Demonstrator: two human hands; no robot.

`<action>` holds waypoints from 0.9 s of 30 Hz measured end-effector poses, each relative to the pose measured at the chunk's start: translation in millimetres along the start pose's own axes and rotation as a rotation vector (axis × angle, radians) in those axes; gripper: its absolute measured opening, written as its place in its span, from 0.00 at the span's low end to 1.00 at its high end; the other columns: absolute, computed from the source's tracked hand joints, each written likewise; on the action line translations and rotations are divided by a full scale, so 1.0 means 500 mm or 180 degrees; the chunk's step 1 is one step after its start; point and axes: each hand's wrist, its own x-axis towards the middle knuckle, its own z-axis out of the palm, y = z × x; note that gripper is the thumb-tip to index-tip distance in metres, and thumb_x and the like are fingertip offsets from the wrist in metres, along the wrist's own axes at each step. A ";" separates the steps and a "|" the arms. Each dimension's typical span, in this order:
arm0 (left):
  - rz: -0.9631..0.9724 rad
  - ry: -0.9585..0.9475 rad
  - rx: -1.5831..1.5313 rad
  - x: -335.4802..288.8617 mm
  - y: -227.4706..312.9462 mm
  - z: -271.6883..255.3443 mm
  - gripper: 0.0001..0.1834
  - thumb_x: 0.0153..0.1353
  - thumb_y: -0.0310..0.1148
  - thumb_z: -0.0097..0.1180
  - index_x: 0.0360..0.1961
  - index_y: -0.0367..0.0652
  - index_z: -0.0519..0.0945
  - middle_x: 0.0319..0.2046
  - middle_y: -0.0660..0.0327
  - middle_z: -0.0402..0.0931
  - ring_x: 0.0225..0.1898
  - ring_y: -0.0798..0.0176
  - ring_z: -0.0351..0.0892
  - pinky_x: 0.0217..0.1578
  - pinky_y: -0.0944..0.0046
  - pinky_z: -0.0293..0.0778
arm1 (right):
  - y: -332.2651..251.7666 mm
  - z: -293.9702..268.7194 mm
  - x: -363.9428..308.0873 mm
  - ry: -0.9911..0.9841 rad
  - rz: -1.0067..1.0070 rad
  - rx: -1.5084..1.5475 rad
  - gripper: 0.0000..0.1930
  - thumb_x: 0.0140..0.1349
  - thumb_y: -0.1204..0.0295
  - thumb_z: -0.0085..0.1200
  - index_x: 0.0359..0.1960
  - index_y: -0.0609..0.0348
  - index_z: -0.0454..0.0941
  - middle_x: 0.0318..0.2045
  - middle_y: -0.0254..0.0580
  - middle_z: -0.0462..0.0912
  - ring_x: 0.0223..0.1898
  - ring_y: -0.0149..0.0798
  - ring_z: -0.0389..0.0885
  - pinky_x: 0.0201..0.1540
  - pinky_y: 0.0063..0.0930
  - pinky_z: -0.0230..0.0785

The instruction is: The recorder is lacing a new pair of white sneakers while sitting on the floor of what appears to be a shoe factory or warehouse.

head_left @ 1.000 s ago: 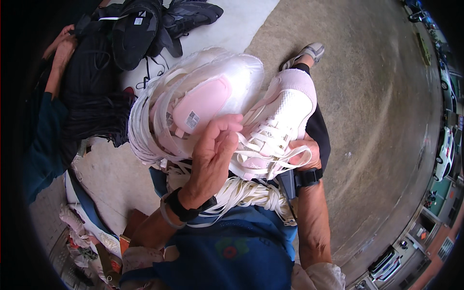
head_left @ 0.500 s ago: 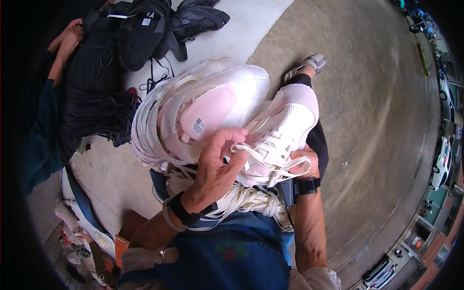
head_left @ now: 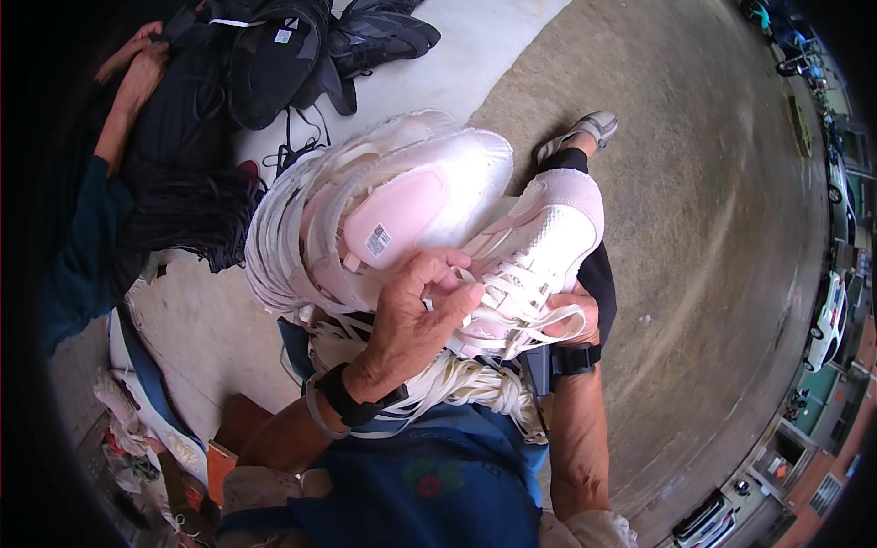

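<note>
A white and pale pink shoe upper (head_left: 551,236) rests over my lap, its toe pointing away from me. My right hand (head_left: 580,315) grips it along the right side, near the ankle end. A flat white shoelace (head_left: 517,285) is threaded across its front, with a loose loop hanging beside my right fingers. My left hand (head_left: 416,315) pinches part of this lace at the upper's left edge. The fingertips partly hide the eyelets there. Left of the upper stands a stack of similar pink and white uppers (head_left: 283,233), the top one showing a pink insole with a white label.
A bundle of white laces (head_left: 470,388) lies across my lap. At the far left, a co-worker's hands (head_left: 142,73) are beside black laces (head_left: 187,205) and black shoe uppers (head_left: 274,78). Concrete floor (head_left: 694,219) stretches right, toward parked vehicles (head_left: 827,320).
My left fingers have moved slightly right and down with the lace, closer against the upper. My right hand keeps its grip. The co-worker's hands have shifted a little.
</note>
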 end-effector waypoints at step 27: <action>0.0413 0.0214 0.0343 -0.031 -0.010 0.017 0.18 0.52 0.24 0.61 0.45 0.37 0.75 0.43 0.56 0.76 0.37 0.64 0.75 0.40 0.65 0.73 | -0.003 0.014 -0.026 0.0035 0.0093 -0.0213 0.33 0.41 0.84 0.49 0.56 0.77 0.70 0.50 0.65 0.79 0.51 0.62 0.80 0.59 0.52 0.70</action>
